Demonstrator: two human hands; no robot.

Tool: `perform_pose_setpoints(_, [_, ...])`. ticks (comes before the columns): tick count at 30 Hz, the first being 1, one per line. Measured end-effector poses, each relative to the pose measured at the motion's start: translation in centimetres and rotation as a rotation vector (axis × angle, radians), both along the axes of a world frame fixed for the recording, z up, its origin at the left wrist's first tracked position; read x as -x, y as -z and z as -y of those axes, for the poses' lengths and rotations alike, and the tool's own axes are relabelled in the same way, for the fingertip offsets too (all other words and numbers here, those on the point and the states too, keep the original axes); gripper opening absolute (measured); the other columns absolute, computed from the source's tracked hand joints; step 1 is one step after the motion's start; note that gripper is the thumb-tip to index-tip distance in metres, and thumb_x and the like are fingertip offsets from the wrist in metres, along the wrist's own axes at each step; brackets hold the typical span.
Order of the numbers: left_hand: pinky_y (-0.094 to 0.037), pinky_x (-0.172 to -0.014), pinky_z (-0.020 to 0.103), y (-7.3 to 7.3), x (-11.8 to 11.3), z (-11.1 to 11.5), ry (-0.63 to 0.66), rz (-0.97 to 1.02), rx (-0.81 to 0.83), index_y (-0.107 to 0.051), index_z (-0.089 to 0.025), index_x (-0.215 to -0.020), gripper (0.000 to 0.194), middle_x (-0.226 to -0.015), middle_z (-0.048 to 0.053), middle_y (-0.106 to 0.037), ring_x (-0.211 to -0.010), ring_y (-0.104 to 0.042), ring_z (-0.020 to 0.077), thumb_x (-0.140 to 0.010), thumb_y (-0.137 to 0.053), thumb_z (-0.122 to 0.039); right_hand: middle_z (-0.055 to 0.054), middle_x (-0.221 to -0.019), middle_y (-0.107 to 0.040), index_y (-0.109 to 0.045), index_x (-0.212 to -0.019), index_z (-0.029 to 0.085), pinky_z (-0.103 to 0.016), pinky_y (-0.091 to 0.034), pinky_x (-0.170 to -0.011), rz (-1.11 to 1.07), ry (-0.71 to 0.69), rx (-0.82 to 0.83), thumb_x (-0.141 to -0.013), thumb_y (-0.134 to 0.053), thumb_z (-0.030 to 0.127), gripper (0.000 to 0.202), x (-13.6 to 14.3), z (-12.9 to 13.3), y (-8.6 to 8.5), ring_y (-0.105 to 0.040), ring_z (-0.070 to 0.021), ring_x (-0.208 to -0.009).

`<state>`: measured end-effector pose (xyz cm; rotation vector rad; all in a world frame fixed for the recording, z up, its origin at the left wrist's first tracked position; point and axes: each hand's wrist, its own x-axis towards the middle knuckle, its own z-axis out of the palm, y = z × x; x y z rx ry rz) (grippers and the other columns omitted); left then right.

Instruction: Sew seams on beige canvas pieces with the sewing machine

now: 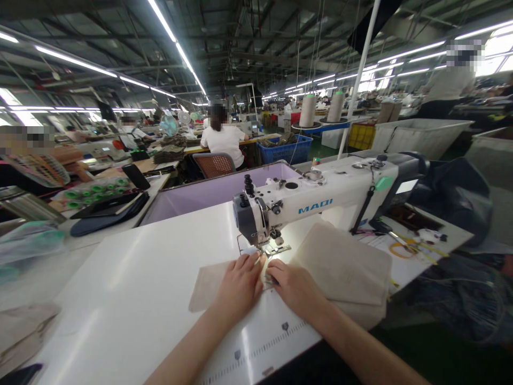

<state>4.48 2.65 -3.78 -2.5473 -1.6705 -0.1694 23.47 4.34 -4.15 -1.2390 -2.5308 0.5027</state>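
A white sewing machine (pixel 308 200) marked MAQI stands on a white table, its needle area just beyond my fingertips. My left hand (pixel 242 280) lies flat, fingers stretched out, on a narrow piece of beige fabric (pixel 203 283) beside the presser foot. Close to it on the right, my right hand (pixel 294 286) has its fingers curled in and pressed together at the fabric edge by the needle plate. A larger folded beige fabric panel (pixel 340 264) spreads to the right, partly under my right forearm. The fabric right under the presser foot is mostly hidden by my fingers.
Scissors (pixel 401 241) and yellow tape lie on the table's right end. Two thread cones (pixel 308 111) stand behind the machine. A lilac-lined bin (pixel 192 192) borders the table's far edge. A person in a white top (pixel 224 141) sits ahead. Beige cloth (pixel 24 334) lies at left.
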Motion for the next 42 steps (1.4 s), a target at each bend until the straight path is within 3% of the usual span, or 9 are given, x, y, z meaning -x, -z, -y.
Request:
perform_pose_setpoints(21, [-0.047,-0.103,0.045,-0.2,0.5,0.4,0.048,0.023,-0.004,-0.057,-0.023,-0.14,0.043,-0.143,0.009,-0.059,-0.125,-0.053,0.0285,-0.098,-0.053,-0.024,-0.003,-0.115,-0.069,-0.065,-0.109,0.021,-0.027,-0.044,-0.076,0.025,-0.017,-0.014,-0.098,-0.047,0.019,0.021,-0.2,0.2,0.0,-0.066,-0.0194,-0.094])
perform_pose_setpoints(31, [-0.054,-0.101,0.043,0.3,0.5,2.9,0.245,0.078,-0.005,-0.059,-0.019,-0.135,0.039,-0.135,0.011,-0.065,-0.123,-0.058,0.0274,-0.097,-0.049,-0.016,-0.003,-0.125,-0.067,-0.064,-0.118,0.022,-0.028,-0.048,-0.078,-0.021,-0.063,0.005,-0.097,-0.047,0.014,0.028,-1.6,1.6,0.3,-0.068,-0.0195,-0.097])
perform_pose_setpoints(37, [-0.055,-0.098,0.042,-0.7,0.6,2.1,0.235,0.089,0.01,-0.064,-0.021,-0.128,0.036,-0.13,0.009,-0.067,-0.118,-0.061,0.0265,-0.097,-0.047,-0.015,-0.004,-0.122,-0.068,-0.066,-0.117,0.022,-0.028,-0.048,-0.08,-0.003,-0.05,0.001,-0.1,-0.045,0.016,0.028,-1.2,0.8,0.0,-0.069,-0.0197,-0.096])
perform_pose_setpoints(42, [-0.055,-0.099,0.043,-0.6,1.2,0.9,0.23,0.095,0.002,-0.066,-0.019,-0.124,0.034,-0.127,0.01,-0.068,-0.118,-0.061,0.0261,-0.095,-0.048,-0.014,-0.002,-0.121,-0.068,-0.066,-0.119,0.025,-0.027,-0.048,-0.082,0.006,-0.055,0.001,-0.099,-0.048,0.017,0.028,-0.7,-0.2,-0.1,-0.069,-0.0191,-0.096])
